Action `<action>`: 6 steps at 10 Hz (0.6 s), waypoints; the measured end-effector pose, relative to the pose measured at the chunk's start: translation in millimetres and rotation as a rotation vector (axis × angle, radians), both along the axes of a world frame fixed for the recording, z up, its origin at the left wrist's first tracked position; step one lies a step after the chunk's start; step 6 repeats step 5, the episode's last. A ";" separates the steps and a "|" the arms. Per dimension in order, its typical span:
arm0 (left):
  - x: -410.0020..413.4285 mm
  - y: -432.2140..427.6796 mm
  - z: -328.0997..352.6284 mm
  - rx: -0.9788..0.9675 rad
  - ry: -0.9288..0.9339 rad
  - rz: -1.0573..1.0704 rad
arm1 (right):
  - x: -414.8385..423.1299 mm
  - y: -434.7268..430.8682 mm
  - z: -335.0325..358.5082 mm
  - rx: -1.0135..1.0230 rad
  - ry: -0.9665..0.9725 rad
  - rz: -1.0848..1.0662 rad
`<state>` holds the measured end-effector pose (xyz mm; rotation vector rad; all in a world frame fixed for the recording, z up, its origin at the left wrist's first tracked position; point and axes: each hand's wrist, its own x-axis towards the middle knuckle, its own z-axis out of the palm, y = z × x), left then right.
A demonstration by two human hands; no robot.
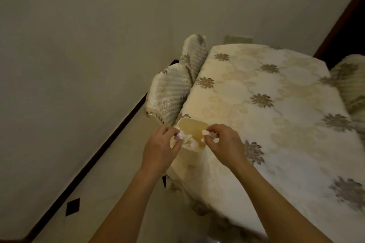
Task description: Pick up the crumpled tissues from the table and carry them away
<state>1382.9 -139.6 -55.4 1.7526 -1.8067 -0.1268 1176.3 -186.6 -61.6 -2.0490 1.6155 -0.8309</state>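
My left hand [162,148] pinches a white crumpled tissue [180,135] between thumb and fingers. My right hand [223,142] pinches another crumpled tissue [210,136] the same way. Both hands hover over a cream, square-mouthed bin [194,129] at the near left corner of the table [266,104], which wears a cream cloth with grey flower prints. More white tissue [188,143] lies inside the bin between my hands.
Two chairs with quilted cream covers [173,89] stand along the table's left side, against the wall. Another covered chair [349,85] is at the far right. The tiled floor [83,193] with a dark border runs along the wall to the left.
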 end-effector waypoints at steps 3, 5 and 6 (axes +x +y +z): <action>-4.1 -57.6 -7.2 0.095 -0.224 -0.142 | 18.1 -40.3 -3.5 -0.118 0.332 0.114; 0.1 -68.0 -24.7 0.224 -0.292 -0.078 | 12.5 -45.6 -22.6 -0.059 0.450 0.124; 0.1 -68.0 -24.7 0.224 -0.292 -0.078 | 12.5 -45.6 -22.6 -0.059 0.450 0.124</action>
